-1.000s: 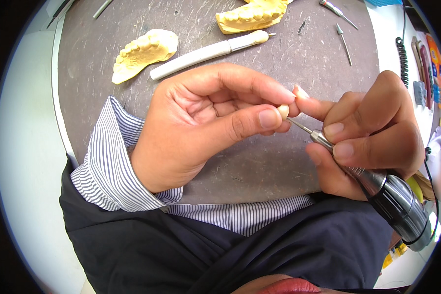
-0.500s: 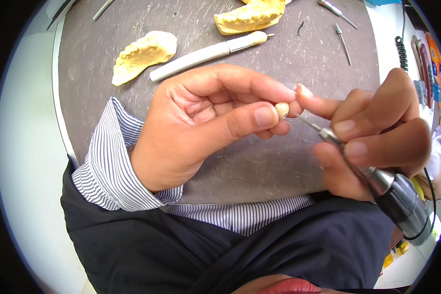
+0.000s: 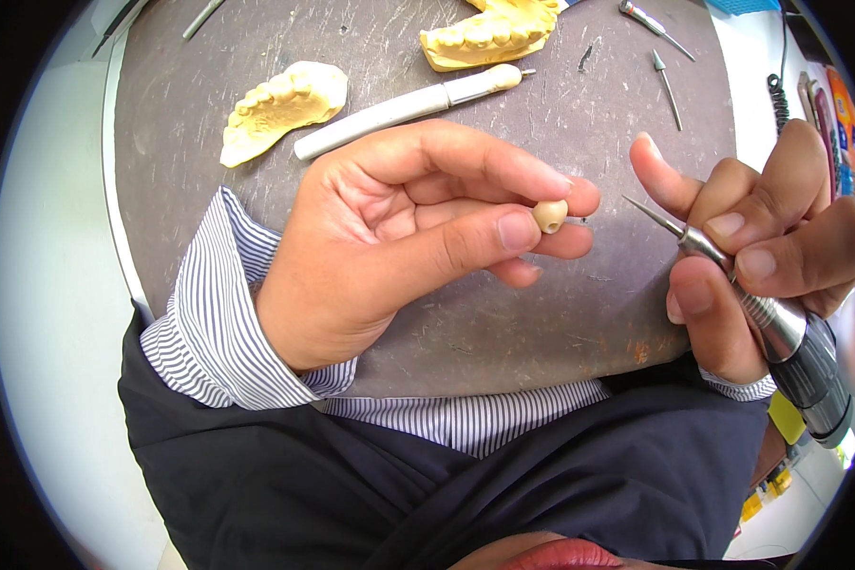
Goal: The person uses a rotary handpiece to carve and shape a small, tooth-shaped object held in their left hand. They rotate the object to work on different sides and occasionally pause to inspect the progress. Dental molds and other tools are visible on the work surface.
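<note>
Between thumb and fingertips, my left hand (image 3: 408, 228) pinches a small cream dental crown (image 3: 549, 217). A round hole shows in the crown's lower side. To its right, my right hand (image 3: 760, 228) grips a dental handpiece (image 3: 765, 309) with a metal front and a black rear part. Its thin pointed bur (image 3: 652, 215) aims up and left toward the crown, with a gap between them. My right index finger sticks out, off the tool.
On the brown board (image 3: 503, 351) lie a yellow dental cast piece (image 3: 285, 106), a larger yellow cast (image 3: 492, 36) and a second, pale handpiece (image 3: 389, 119). Two loose burs, one grey (image 3: 667, 87) and one banded (image 3: 655, 28), lie at the far right. A coiled cord (image 3: 777, 103) hangs beside the board.
My right hand has drawn back to the right with the handpiece, taking the bur away from the crown. The crown has turned slightly in my left fingers, and its hole now shows.
</note>
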{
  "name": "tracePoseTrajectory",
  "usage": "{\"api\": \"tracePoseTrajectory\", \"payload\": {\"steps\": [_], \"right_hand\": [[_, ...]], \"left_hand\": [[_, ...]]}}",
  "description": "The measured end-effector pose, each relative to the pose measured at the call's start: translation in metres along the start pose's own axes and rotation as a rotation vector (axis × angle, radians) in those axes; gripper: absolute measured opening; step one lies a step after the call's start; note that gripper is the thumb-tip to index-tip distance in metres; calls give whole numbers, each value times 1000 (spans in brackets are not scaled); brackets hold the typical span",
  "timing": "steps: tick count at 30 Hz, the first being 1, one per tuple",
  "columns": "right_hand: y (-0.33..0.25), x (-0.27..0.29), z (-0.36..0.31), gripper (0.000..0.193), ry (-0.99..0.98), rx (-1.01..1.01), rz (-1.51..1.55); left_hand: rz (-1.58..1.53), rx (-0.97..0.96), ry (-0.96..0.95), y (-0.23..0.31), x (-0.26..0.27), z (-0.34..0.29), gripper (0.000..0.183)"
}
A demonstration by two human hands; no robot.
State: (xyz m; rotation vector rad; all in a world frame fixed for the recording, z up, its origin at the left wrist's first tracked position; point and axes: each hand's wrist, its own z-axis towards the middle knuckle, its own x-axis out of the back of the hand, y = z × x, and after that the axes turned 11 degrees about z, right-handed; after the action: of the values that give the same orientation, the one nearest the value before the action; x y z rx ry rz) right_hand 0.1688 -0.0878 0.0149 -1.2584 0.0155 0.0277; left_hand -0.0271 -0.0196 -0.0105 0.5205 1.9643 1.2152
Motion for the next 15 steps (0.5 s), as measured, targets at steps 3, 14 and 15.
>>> {"api": "tracePoseTrajectory", "payload": {"steps": [3, 14, 15], "right_hand": [[0, -3, -1, 35, 6, -2, -4], [8, -22, -6, 34, 11, -27, -2], [9, -22, -7, 34, 8, -26, -6]], "left_hand": [[-11, 5, 2, 1, 2, -3, 14], [-41, -22, 12, -1, 4, -4, 16], [-40, -19, 18, -1, 3, -3, 17]]}}
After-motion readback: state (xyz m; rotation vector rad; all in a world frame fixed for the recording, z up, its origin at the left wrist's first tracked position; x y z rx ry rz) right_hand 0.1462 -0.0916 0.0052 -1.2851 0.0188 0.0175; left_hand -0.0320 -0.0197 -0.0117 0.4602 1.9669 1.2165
